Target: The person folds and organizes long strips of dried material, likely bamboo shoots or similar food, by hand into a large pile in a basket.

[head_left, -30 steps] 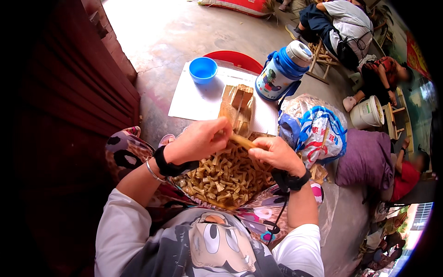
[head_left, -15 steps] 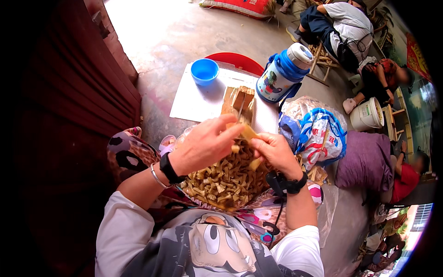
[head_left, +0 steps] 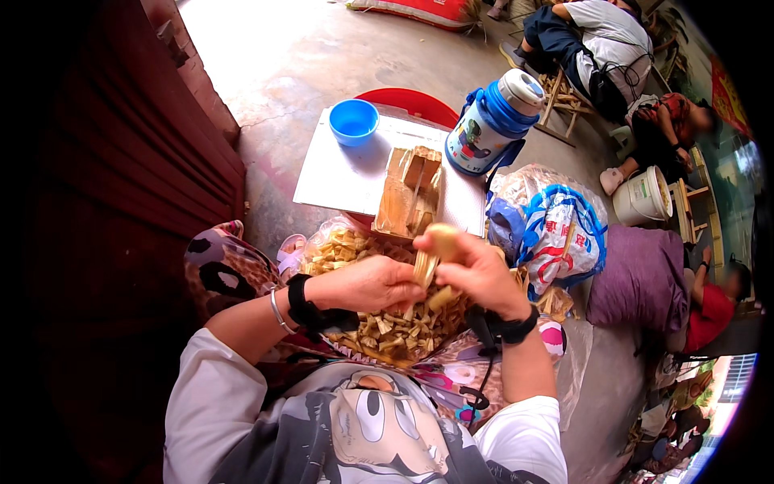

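Above my lap, my left hand (head_left: 375,282) pinches the near end of a yellow-brown, ribbed strip (head_left: 424,269) of what looks like dried plant matter. My right hand (head_left: 488,274) closes round the strip from the other side, with a blurred pale yellow end rising past its fingers and another yellow piece below its palm. Under both hands spreads a heap of short, fan-shaped yellow-brown pieces (head_left: 395,332), partly in a clear plastic bag. Just beyond the hands, a wooden block (head_left: 397,199) with a thin upright strip in its gap rests on a white board (head_left: 318,185).
A blue bowl (head_left: 353,121) and a blue-and-white bottle (head_left: 488,133) stand on the board, over a red round rim (head_left: 411,103). To the right lie a printed plastic bag (head_left: 564,234) and a purple sack (head_left: 637,278). Other people sit farther right near a white bucket (head_left: 642,199).
Both hands have drawn back from the wooden block toward me, leaving it in fuller view. My left hand has dropped lower; the yellow strip came along between the hands.
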The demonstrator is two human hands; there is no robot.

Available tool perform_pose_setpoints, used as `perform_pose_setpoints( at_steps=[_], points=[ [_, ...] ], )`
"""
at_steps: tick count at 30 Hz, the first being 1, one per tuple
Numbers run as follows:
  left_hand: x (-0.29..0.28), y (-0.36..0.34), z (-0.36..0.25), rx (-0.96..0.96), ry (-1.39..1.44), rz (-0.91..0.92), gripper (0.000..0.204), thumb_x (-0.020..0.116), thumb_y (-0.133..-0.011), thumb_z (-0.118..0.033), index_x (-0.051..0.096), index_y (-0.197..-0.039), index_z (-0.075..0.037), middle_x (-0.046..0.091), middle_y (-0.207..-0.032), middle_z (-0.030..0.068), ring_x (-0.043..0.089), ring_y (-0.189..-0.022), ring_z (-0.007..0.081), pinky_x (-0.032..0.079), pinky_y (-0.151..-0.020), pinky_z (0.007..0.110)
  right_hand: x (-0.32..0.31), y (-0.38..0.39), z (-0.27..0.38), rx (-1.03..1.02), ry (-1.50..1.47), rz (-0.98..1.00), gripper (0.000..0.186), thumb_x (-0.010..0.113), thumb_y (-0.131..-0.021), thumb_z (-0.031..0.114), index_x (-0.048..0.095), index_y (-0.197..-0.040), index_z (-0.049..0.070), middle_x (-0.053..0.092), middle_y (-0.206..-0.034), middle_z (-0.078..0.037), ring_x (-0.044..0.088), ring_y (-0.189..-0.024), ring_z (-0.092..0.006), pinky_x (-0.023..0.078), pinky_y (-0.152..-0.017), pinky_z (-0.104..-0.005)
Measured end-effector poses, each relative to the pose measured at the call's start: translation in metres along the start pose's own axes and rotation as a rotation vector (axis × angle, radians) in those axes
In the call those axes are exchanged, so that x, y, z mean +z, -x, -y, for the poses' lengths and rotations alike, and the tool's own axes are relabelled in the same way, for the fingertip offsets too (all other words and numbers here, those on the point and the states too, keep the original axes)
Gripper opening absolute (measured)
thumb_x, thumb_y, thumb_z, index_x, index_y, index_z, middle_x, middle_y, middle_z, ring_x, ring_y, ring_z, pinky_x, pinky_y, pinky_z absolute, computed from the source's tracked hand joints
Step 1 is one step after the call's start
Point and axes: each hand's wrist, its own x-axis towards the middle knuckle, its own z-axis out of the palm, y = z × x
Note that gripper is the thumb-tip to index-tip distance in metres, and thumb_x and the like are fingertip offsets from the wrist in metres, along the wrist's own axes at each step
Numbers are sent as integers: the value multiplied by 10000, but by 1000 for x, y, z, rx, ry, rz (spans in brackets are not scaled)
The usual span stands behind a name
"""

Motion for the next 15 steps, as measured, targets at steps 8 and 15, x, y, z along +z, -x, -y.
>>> perform_pose_setpoints(
  at_steps=[8,15],
  points=[
    [-7,-8,-5,169,541,-148,207,556,-920,-144,545,-1087,-24,577,-933,22,551,-759,59,474,-641,211,-3,3,-17,112,-262,52,235,550,-918,155,525,-1126,48,644,-845,-50,556,-592,-45,438,-493,-152],
    [-1,-17,-2,386,-225,-510,181,573,-800,-35,542,-978,-24,585,-1009,78,583,-826,186,488,-683,280,0,-2,-38,169,-684,-51,181,507,-956,210,560,-1061,72,629,-818,-29,564,-540,-50,415,-373,-147]
  ],
)
